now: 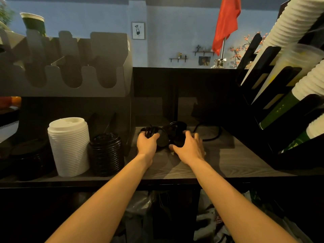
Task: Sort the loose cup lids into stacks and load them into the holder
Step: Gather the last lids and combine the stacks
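At frame centre, the left hand [147,142] and right hand [190,146] are gripping the loose black lids [164,137] on the counter [228,155], with the fingers curling around them. A white lid stack [69,146] and a black lid stack [106,153] are standing at lower left. The holder [70,64] is sitting at upper left.

Reaching forward with both bare arms, forearms converging, hands close together.
Clasping black lids [164,138] with the left hand [148,142], palm down, fingers curling over the far edge, thumb pressing on the near side. Cupping the same cluster with the right hand [188,145] just beside it, fingers arching over, thumb pointing toward the left hand.
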